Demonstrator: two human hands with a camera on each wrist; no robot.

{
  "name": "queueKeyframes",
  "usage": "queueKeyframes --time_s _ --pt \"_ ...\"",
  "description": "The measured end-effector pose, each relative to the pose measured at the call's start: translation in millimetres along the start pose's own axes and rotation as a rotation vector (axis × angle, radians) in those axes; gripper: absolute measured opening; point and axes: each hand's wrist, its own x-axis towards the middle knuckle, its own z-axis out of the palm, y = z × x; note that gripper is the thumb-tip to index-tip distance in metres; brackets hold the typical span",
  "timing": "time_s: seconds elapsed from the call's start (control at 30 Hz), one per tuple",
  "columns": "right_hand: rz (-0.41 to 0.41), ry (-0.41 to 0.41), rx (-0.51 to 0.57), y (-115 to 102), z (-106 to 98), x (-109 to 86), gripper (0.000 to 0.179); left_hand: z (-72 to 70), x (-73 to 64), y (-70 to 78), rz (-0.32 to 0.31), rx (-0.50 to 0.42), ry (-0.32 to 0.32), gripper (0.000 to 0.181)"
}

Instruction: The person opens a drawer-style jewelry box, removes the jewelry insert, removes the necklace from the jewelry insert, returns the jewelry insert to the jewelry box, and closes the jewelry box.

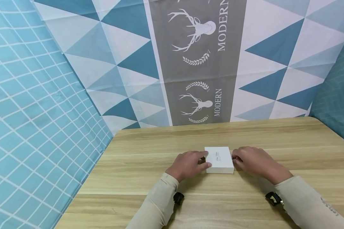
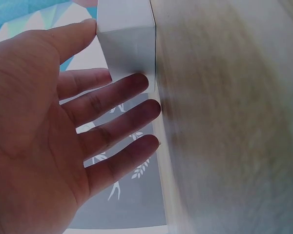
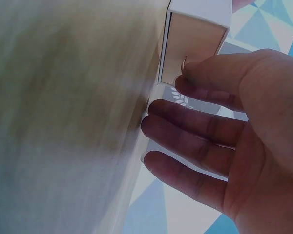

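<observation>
A small white drawer box (image 1: 220, 161) with fine printing on its lid lies flat on the wooden table. My left hand (image 1: 187, 164) grips its left end, thumb near the front corner and index finger near the back one. The left wrist view shows the box's plain end (image 2: 129, 53) close to the other fingers, which are spread. At the opposite end, my right hand (image 1: 253, 163) pinches a thin pull tab (image 3: 184, 63) between thumb and index finger. That tab sticks out of the tan drawer front (image 3: 193, 41), which sits inside the white sleeve.
The wooden table (image 1: 160, 140) reaches back to a patterned cloth wall (image 1: 200, 70) with triangles and deer heads. Blue checked cloth (image 1: 31, 121) hangs along the left side, and teal cloth (image 1: 335, 92) on the right. Both forearms wear pale sleeves and wrist-mounted devices.
</observation>
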Motion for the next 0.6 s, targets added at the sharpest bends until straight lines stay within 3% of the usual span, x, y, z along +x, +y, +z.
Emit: queueKeyframes --time_s 0.37,0.6 --pt "-0.03 0.026 0.0 -2.5 -0.8 -1.4 0.015 0.3 1.2 -0.3 -0.006 -0.015 -0.004 0.025" --pt "-0.03 0.027 -0.004 -1.8 0.3 -1.0 0.014 -0.1 -1.2 1.1 -0.04 0.004 -0.017 0.053"
